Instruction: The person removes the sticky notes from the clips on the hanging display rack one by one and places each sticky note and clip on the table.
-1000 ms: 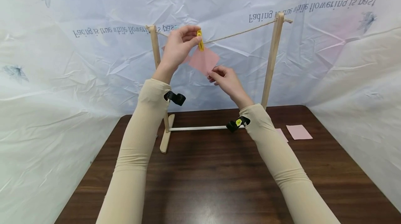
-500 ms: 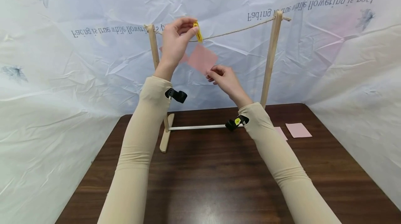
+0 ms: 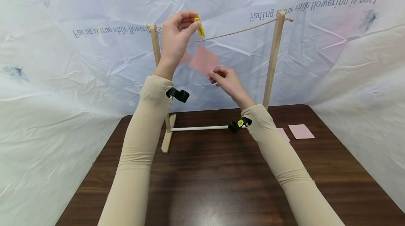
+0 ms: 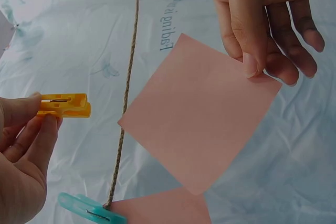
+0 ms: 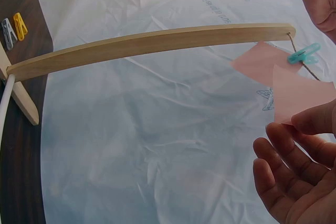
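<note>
My left hand (image 3: pixel 177 39) pinches a yellow clothespin (image 3: pixel 200 27) by its handle end, above the twine (image 3: pixel 237 33) and apart from it. Lower down, my right hand (image 3: pixel 229 82) holds a pink paper square (image 3: pixel 204 59) by one corner between thumb and forefinger. The paper's opposite corner points up near the twine; in the left wrist view that corner (image 4: pixel 123 121) overlaps the twine, and I cannot tell whether they touch. Beside it, a second pink paper (image 4: pixel 165 207) hangs from the twine under a teal clothespin (image 4: pixel 92 209), partly hidden by my left hand in the head view.
The twine runs between two wooden posts (image 3: pixel 273 60) joined low down by a white rod (image 3: pixel 199 128). Two pink sheets (image 3: pixel 301 131) lie at the right of the dark table (image 3: pixel 209 176). A grey clothespin (image 5: pixel 9 34) and another yellow clothespin (image 5: pixel 20 26) lie by the stand's foot.
My left hand has lifted the yellow clothespin up off the paper's top corner and clear of the twine. The right hand keeps hold of the paper, almost still.
</note>
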Action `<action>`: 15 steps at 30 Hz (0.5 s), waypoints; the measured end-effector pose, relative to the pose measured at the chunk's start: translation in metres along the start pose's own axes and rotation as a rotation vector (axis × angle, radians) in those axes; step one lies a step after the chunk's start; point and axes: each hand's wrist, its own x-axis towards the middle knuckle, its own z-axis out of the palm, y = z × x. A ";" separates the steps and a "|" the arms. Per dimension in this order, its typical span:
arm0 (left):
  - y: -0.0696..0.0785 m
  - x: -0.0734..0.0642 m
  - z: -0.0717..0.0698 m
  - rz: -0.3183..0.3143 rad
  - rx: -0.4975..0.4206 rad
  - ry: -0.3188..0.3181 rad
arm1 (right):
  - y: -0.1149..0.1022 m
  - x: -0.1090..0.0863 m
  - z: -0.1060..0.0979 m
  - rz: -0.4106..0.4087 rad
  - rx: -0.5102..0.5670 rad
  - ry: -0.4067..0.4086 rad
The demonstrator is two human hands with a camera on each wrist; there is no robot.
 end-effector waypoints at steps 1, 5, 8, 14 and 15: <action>0.001 -0.001 0.000 0.000 0.004 -0.002 | 0.001 0.000 0.000 -0.001 -0.002 -0.001; 0.002 -0.005 -0.001 0.000 0.021 -0.012 | 0.005 0.000 0.000 -0.006 -0.006 -0.010; 0.002 -0.007 -0.002 0.002 0.023 -0.023 | 0.007 -0.001 0.000 -0.009 -0.002 -0.015; 0.002 -0.006 -0.005 0.004 -0.004 -0.036 | 0.007 -0.005 -0.003 -0.019 0.008 -0.018; 0.002 -0.006 -0.005 0.004 -0.004 -0.037 | 0.007 -0.006 -0.004 -0.019 0.002 -0.017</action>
